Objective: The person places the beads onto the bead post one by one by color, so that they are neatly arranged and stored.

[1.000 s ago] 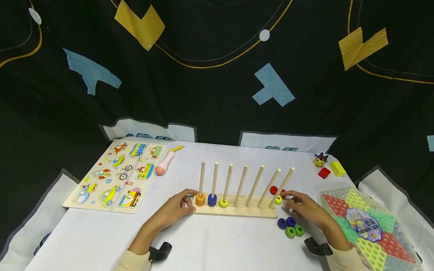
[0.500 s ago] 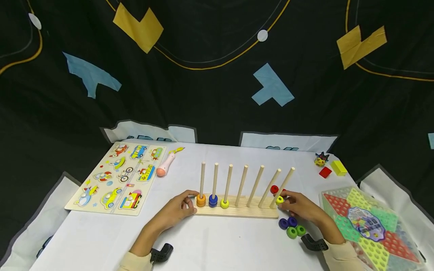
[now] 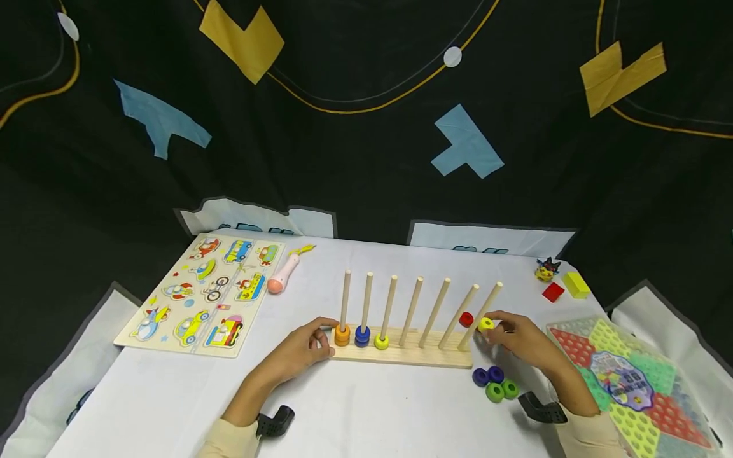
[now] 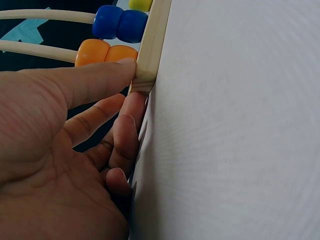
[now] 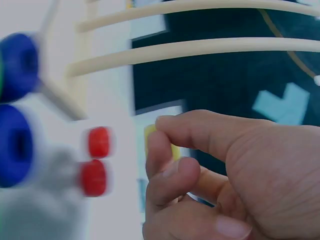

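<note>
Okay, from far away I am looking through the head view: the right hand [image 3: 522, 340] is pinching a yellow ring [image 3: 486, 324] just past the right end of the peg board [image 3: 402, 357], near the last stick [image 3: 488, 303], while the left hand [image 3: 296, 351] is holding the peg board's left end. I am worrying that bumping that stick could knock the ring loose. In the left wrist view, the hand is gripping beside the orange rings [image 4: 92, 53]; a weak grip could let the peg board slide. In the right wrist view, little yellow is showing between the fingers, so a slip could drop it by the red rings [image 5: 94, 178] behind the peg board.
</note>
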{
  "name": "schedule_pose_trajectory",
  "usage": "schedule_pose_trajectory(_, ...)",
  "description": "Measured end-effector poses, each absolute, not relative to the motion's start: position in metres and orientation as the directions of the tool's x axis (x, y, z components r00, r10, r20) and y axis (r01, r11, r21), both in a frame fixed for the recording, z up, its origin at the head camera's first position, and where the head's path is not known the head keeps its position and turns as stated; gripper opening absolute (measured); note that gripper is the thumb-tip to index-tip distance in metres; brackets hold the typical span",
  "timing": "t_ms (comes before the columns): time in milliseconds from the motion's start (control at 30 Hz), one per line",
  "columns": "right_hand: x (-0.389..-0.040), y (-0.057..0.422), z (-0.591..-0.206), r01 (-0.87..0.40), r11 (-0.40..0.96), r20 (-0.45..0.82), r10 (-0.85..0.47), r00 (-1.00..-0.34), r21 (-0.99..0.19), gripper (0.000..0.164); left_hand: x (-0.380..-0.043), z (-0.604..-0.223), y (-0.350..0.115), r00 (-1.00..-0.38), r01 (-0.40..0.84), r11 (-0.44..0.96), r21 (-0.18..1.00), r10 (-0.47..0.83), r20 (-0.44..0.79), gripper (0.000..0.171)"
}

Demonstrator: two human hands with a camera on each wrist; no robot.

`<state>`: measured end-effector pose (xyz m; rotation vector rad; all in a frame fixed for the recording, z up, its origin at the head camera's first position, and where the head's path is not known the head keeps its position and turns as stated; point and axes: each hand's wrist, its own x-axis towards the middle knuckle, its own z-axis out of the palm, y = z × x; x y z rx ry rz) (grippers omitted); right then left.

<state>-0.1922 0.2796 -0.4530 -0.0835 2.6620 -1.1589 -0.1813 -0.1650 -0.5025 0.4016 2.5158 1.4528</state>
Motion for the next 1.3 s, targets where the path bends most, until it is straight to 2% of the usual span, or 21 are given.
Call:
schedule_pose_trajectory(300,-0.182,0.277,-0.362,-0.1,0.742,0.013,-0.122,-0.992,-0.663,0.05,-0.182,-0.503,-0.164,-0.943,0.131,0.49,0.862,0.329,-0.044,0.046)
schedule_pose_trajectory(467,-0.174,0.256,-0.319,-0.188,0.786,0.161,-0.114,-0.98,-0.588,0.046,-0.182,-0.503,-0.165,-0.941,0.131,0.483,0.866,0.335,-0.044,0.046)
schedule_pose_trajectory(633,-0.169,0.221,-0.291,-0.308,0.77,0.266,-0.186,-0.946,-0.559,0.038,-0.183,-0.502,-0.166,-0.944,0.131,0.485,0.865,0.329,-0.042,0.046)
schedule_pose_trajectory(933,-0.166,0.146,-0.284,-0.413,0.693,0.157,-0.403,-0.901,-0.59,0.036,-0.181,-0.505,-0.165,-0.941,0.124,0.466,0.876,0.336,-0.045,0.046)
schedule_pose_trajectory(1133,-0.168,0.118,-0.29,-0.369,0.689,0.047,-0.439,-0.897,-0.623,0.037,-0.18,-0.506,-0.164,-0.939,0.128,0.467,0.875,0.341,-0.044,0.046)
schedule_pose_trajectory(1300,-0.17,0.109,-0.294,-0.37,0.708,0.033,-0.441,-0.897,-0.601,0.038,-0.18,-0.502,-0.165,-0.94,0.135,0.474,0.87,0.34,-0.039,0.046)
